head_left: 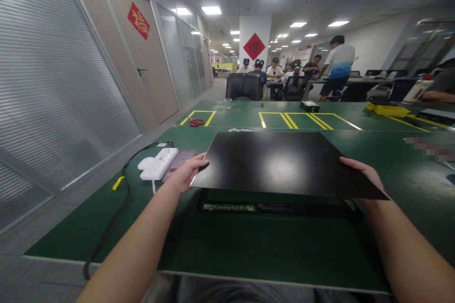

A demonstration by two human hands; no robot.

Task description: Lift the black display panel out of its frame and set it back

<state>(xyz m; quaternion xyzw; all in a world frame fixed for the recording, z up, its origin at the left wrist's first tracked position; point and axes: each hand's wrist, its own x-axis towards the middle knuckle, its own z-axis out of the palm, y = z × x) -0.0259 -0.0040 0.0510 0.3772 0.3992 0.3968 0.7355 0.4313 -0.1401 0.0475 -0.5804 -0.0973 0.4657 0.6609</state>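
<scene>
Between my two hands is a thin, glossy black panel (249,161), which looks like a screen panel, held tilted above the table. My left hand (186,173) grips its left edge, thumb on top. At the right edge my right hand (366,177) is closed the same way, its fingers partly hidden under the panel. Beneath the panel a dark frame with a strip of green circuit board (229,207) lies on the green table (270,246). The panel hides most of that frame.
Left of the panel are a white power strip (159,164), a phone (180,161) and a black cable (124,199) running over the table edge. Red-handled scissors (196,122), a black box (310,106) and a yellow tray (389,110) stand farther back. Several people sit beyond.
</scene>
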